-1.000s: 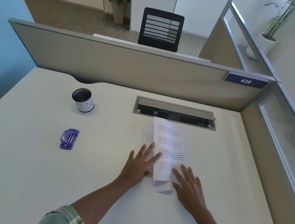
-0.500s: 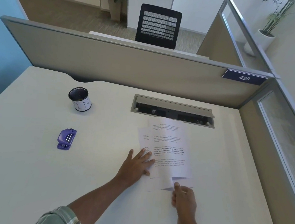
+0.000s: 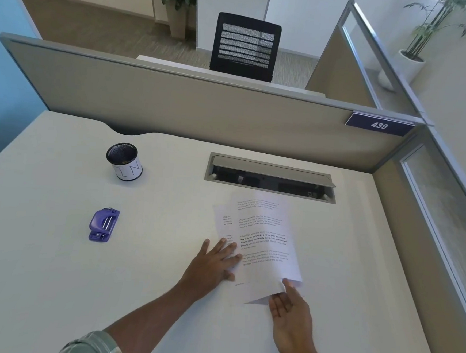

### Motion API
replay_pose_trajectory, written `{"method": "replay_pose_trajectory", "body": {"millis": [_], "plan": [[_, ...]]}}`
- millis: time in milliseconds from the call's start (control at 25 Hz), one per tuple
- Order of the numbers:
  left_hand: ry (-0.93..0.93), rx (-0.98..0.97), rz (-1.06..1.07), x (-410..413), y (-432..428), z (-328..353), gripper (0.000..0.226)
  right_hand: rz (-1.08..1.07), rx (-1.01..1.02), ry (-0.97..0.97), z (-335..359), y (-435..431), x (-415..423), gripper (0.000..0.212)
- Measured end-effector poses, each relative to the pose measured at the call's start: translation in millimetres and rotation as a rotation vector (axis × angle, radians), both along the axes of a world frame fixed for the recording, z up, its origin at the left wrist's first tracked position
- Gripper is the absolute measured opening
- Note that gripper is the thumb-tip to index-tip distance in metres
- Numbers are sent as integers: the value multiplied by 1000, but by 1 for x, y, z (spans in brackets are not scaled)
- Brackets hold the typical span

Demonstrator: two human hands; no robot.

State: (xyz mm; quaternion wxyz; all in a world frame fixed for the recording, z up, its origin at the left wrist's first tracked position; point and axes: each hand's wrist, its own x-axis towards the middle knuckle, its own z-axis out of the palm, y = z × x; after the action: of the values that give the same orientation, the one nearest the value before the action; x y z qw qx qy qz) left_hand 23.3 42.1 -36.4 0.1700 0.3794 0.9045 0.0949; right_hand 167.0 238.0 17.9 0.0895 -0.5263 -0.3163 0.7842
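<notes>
Two printed paper sheets lie overlapped on the white desk (image 3: pixel 52 259), right of centre. My left hand (image 3: pixel 214 262) rests flat, fingers straight, on the left edge of the lower sheet (image 3: pixel 224 220). The top sheet (image 3: pixel 265 234) is blurred and its near edge is raised off the desk. My right hand (image 3: pixel 291 311) is turned palm up at that sheet's near right corner, thumb on top and fingers underneath, pinching it.
A purple hole punch (image 3: pixel 103 224) sits at the left, and a mesh pen cup (image 3: pixel 124 161) stands behind it. An open cable tray (image 3: pixel 270 178) is set into the desk just beyond the sheets. Beige partitions (image 3: pixel 203 110) enclose the back and right.
My right hand left its flat rest on the papers, slid to the near edge, and now pinches the top sheet's corner and lifts it. My left hand drew back slightly.
</notes>
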Motion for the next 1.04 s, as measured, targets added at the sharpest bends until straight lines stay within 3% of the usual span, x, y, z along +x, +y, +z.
{"method": "replay_pose_trajectory", "body": {"millis": [200,320,480,640,760,880,1040], "plan": [[-27,62,7,4,-9,-3,63,60,390,119,4,9,1,24],[-14,80,8,5,-12,-3,63,160,514,103,2,30,-5,35],[-63,63,11,2,-14,-2,69,309,759,-169,-9,60,-17,49],[-130,134,149,-1,-26,-4,102,628,943,-381,-17,81,-35,62],[-120,57,226,-3,-34,-7,119,903,1111,-532,-18,82,-48,78],[-127,22,227,-5,-34,-7,118,1086,1253,-679,-17,74,-57,79],[-127,-6,190,-12,-27,-5,115,1144,1328,-683,-21,63,-62,77]]}}
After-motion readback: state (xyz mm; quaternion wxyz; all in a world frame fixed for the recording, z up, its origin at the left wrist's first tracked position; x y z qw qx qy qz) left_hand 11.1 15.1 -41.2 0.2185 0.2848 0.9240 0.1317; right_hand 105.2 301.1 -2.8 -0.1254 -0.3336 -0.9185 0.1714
